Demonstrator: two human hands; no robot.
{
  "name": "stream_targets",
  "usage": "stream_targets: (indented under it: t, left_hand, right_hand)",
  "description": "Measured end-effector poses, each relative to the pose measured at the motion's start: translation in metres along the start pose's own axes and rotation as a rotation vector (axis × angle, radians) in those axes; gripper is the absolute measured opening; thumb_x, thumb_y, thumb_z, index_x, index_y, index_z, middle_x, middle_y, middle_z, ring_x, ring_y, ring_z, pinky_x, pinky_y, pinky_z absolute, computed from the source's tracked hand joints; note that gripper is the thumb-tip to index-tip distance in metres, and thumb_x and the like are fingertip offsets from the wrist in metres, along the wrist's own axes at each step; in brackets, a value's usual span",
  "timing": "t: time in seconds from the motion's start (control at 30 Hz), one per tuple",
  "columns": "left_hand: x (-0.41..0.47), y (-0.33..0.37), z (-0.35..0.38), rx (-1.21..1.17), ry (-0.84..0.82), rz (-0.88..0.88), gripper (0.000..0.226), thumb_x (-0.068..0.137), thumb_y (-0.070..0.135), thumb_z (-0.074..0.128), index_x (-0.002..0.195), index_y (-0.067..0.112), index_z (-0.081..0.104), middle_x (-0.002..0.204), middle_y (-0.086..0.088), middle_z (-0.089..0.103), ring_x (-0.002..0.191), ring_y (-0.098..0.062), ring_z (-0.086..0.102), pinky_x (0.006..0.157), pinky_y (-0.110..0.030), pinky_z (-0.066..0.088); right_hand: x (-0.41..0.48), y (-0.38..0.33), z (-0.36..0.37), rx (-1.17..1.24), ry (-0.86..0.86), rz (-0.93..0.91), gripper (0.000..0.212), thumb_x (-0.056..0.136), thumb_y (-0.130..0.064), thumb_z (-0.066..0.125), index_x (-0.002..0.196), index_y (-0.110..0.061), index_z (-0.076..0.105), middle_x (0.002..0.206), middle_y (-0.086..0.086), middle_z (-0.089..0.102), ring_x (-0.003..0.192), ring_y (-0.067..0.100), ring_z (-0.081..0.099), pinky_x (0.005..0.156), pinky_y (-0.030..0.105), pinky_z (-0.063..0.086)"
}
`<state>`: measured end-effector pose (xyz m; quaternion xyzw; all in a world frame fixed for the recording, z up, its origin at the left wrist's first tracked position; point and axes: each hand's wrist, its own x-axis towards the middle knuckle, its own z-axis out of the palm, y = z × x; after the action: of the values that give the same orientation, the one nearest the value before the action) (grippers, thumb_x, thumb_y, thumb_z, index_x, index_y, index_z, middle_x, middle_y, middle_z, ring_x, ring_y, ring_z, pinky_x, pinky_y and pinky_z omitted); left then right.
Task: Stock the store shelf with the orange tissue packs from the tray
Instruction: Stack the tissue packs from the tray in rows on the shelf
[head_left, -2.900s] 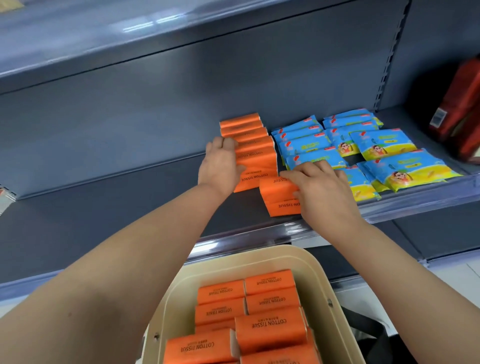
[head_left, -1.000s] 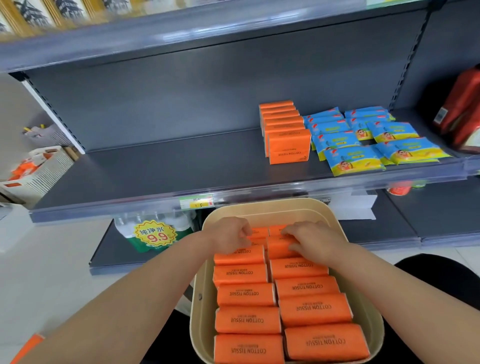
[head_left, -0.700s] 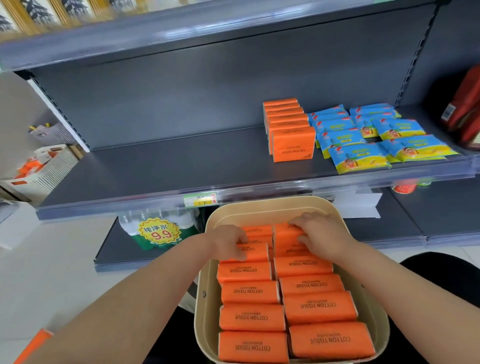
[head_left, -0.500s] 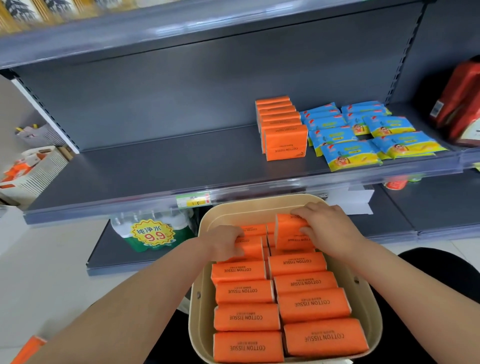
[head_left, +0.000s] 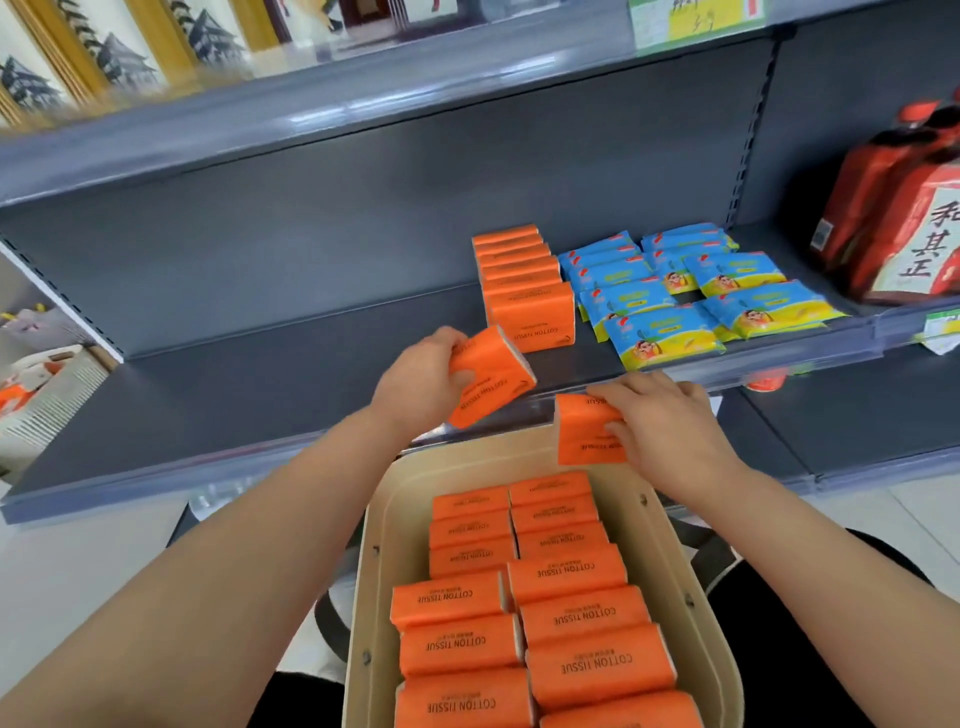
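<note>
— While both hands are raised, what does the left hand (head_left: 421, 387) have?

— One orange tissue pack (head_left: 493, 384). The fingers curl round its left end. The pack is tilted and hangs in the air over the front edge of the shelf (head_left: 260, 395), just in front of the stocked row.

— And the right hand (head_left: 670, 426)?

— It pinches a second pack (head_left: 584, 431) by its right end, with the fingers over the top and the thumb on the face. That pack stands nearly upright above the far rim of the tray (head_left: 374, 571), below the shelf's front edge.

— So neither hand is spread?

— No, each one grips its own pack, and the two packs are apart.

— Where are the other packs?

— The remaining packs (head_left: 561, 597) lie flat in the beige tray in two columns. Their "COTTON TISSUE" lettering reads upside down from this side. The columns reach the tray's near edge.

— What is already on the shelf?

— A row of orange packs (head_left: 530, 306) stands on edge, one behind another, from the back wall toward the front, right of the middle. Blue-and-yellow packets (head_left: 660, 332) lie just beside it on the right in overlapping columns. Red packages (head_left: 904, 228) stand at the far right end.
</note>
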<state>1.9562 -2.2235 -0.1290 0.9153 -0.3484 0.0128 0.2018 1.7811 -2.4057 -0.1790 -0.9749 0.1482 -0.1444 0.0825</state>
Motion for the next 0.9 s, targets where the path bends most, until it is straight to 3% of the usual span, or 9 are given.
stream_targets:
  t: [0.1, 0.33, 0.57, 0.7, 0.9]
  left_hand:
    - [0.025, 0.017, 0.004, 0.032, 0.019, 0.019, 0.04, 0.091, 0.023, 0.059, 0.129, 0.018, 0.047, 0.122, -0.006, 0.059, 0.111, -0.026, 0.053, 0.084, -0.034, 0.042]
    - [0.068, 0.049, 0.039, 0.161, -0.058, 0.082, 0.047, 0.09, 0.012, 0.054, 0.136, 0.016, 0.042, 0.13, -0.01, 0.053, 0.125, -0.027, 0.041, 0.096, -0.045, 0.045]
    - [0.097, 0.055, 0.054, 0.239, -0.001, 0.073, 0.041, 0.091, 0.014, 0.056, 0.131, 0.018, 0.048, 0.124, -0.007, 0.048, 0.122, -0.026, 0.038, 0.088, -0.043, 0.048]
    - [0.102, 0.05, 0.052, 0.198, 0.016, 0.069, 0.04, 0.089, 0.018, 0.06, 0.128, 0.02, 0.052, 0.12, -0.005, 0.049, 0.121, -0.025, 0.039, 0.088, -0.042, 0.048]
    - [0.093, 0.032, 0.034, -0.02, 0.047, 0.035, 0.046, 0.09, 0.016, 0.063, 0.133, 0.018, 0.047, 0.134, -0.002, 0.047, 0.128, -0.02, 0.04, 0.098, -0.035, 0.041]
  right_hand:
    - [0.005, 0.009, -0.004, 0.007, 0.04, 0.012, 0.047, 0.09, -0.021, 0.059, 0.134, -0.033, 0.048, 0.126, -0.006, 0.053, 0.12, 0.02, 0.044, 0.093, 0.041, 0.031]
    - [0.012, 0.033, -0.004, 0.021, 0.044, 0.051, 0.047, 0.091, -0.021, 0.058, 0.135, -0.031, 0.047, 0.129, -0.006, 0.052, 0.12, 0.021, 0.043, 0.094, 0.041, 0.031]
    - [0.025, 0.036, -0.004, 0.051, 0.052, 0.018, 0.046, 0.091, -0.022, 0.059, 0.134, -0.034, 0.047, 0.129, -0.009, 0.052, 0.122, 0.017, 0.042, 0.094, 0.039, 0.029]
    - [0.042, 0.027, -0.006, 0.082, 0.083, -0.042, 0.047, 0.088, -0.016, 0.062, 0.13, -0.035, 0.051, 0.124, -0.011, 0.055, 0.118, 0.018, 0.045, 0.089, 0.04, 0.03]
    - [0.078, 0.006, -0.006, 0.102, 0.127, -0.089, 0.046, 0.086, -0.017, 0.065, 0.129, -0.031, 0.055, 0.124, -0.006, 0.057, 0.116, 0.023, 0.047, 0.09, 0.044, 0.031]
